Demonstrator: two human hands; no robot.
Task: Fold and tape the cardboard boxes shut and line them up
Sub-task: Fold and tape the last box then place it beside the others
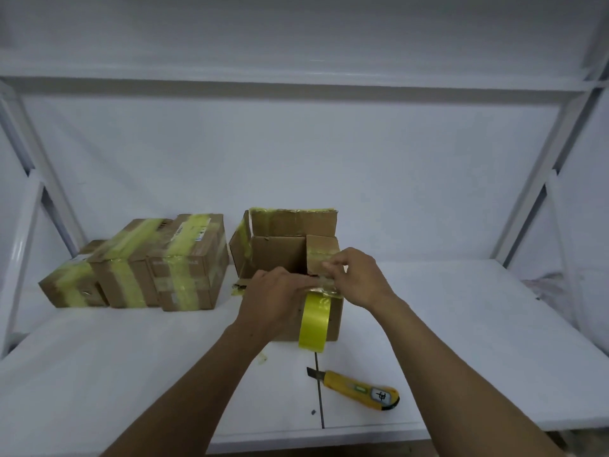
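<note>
A strip of tape (324, 288) is pinched between the thumb and fingertips of the right hand (359, 278), just by the right flap (321, 250) of the open box (280, 255). The left hand (276, 291) is laid over the near rim of the box, with its fingers on top of the yellow roll (314, 323). Whether those fingers are curled round the roll cannot be told. The roll is hung against the near side of the box, just under both hands. The far flap and the left flap are stood up, and old yellow tape is seen on them.

The box is set in the middle of a white shelf (461, 324). Three taped boxes (138, 265) are lined up just to its left, side by side and touching. A yellow knife (357, 385) is laid on the shelf, near the box on its near side, with its blade pointed left.
</note>
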